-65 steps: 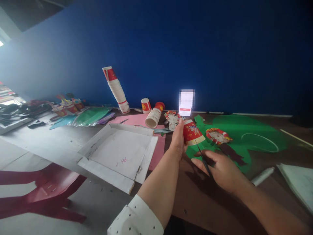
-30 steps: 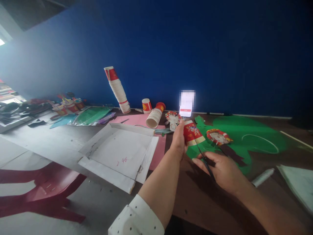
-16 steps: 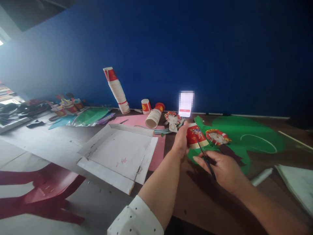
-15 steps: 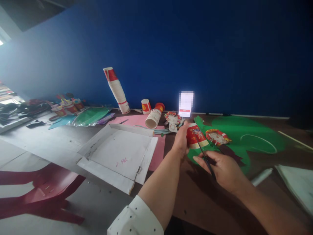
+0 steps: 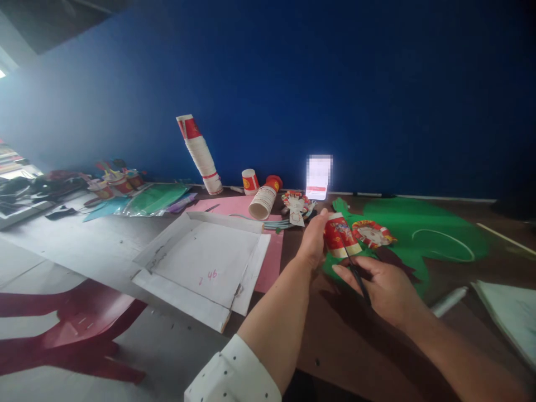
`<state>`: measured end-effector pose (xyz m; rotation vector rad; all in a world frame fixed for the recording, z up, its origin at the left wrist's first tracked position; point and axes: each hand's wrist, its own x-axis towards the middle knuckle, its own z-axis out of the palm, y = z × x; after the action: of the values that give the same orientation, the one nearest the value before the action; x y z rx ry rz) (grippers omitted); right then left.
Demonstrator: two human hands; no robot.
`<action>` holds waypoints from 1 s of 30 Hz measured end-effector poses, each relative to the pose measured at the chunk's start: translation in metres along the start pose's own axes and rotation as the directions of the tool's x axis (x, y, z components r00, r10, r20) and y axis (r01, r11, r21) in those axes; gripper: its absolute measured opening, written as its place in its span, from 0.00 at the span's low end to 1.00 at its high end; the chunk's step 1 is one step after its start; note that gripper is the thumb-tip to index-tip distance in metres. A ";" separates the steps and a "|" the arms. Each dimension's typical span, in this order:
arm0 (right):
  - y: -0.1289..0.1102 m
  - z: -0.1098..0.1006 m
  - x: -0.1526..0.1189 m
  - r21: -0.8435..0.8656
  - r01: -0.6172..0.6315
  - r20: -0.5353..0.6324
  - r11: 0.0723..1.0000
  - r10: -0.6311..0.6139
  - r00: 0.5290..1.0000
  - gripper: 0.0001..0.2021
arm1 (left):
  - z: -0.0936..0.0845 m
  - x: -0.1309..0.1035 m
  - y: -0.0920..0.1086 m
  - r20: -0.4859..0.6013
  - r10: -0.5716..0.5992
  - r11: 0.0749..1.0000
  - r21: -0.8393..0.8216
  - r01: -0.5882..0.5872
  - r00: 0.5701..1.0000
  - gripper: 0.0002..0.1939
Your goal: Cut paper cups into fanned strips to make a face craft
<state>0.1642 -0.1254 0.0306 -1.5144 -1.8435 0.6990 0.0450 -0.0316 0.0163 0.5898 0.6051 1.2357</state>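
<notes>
My left hand (image 5: 314,241) is closed on the left side of a red paper cup (image 5: 337,230) with a pale rim band and a printed figure. My right hand (image 5: 383,285) grips dark scissors (image 5: 357,277), their blades lying against the cup's front near its pale band. Whether the blades are apart cannot be made out. Just right of the cup lies a flattened cup with a curled red and yellow fringe (image 5: 374,234). Behind my left hand stands a paper figure with a red fringed head (image 5: 296,209).
A shallow white cardboard tray (image 5: 201,268) sits left on pink paper (image 5: 271,268). Stacked cups (image 5: 260,204), a tall leaning cup stack (image 5: 203,159) and a lit phone (image 5: 317,178) stand along the blue wall. Green paper (image 5: 444,223) lies right; a red chair (image 5: 84,318) is lower left.
The cup and my left hand have shifted slightly right. The scissors have moved a little right and down, their blades still at the cup.
</notes>
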 end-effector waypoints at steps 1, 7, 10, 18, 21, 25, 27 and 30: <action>0.000 0.000 0.000 -0.003 -0.001 -0.001 1.000 0.001 1.000 0.16 | 0.000 0.000 0.000 0.010 0.003 1.000 0.002 -0.003 1.000 0.18; 0.000 -0.001 -0.001 -0.027 0.000 0.004 1.000 0.000 1.000 0.13 | -0.001 0.002 -0.002 0.013 0.017 1.000 -0.013 -0.017 1.000 0.17; 0.000 -0.001 0.000 -0.028 0.013 -0.003 1.000 -0.013 1.000 0.14 | -0.001 0.003 -0.002 0.015 0.008 1.000 -0.004 -0.008 1.000 0.16; 0.001 0.001 0.001 -0.011 0.009 -0.008 1.000 -0.009 1.000 0.16 | 0.000 0.001 -0.001 0.029 0.009 1.000 -0.029 -0.008 1.000 0.16; 0.003 0.001 0.001 -0.007 0.011 -0.011 1.000 -0.011 1.000 0.16 | -0.001 0.001 -0.001 -0.012 0.012 1.000 -0.025 -0.012 1.000 0.15; 0.001 0.001 0.001 0.002 -0.003 -0.007 1.000 0.003 1.000 0.16 | -0.001 0.002 -0.001 -0.048 0.013 1.000 -0.017 -0.014 0.999 0.16; 0.000 0.000 0.000 0.004 -0.005 -0.006 1.000 0.005 1.000 0.15 | 0.000 0.002 -0.001 -0.043 0.010 1.000 -0.012 -0.010 0.999 0.16; -0.001 0.000 0.000 0.002 0.003 -0.005 1.000 -0.003 1.000 0.14 | 0.000 0.001 -0.001 -0.041 0.006 1.000 -0.026 -0.007 0.999 0.17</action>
<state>0.1637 -0.1255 0.0314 -1.5101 -1.8401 0.6945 0.0464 -0.0311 0.0155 0.5457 0.6208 1.2632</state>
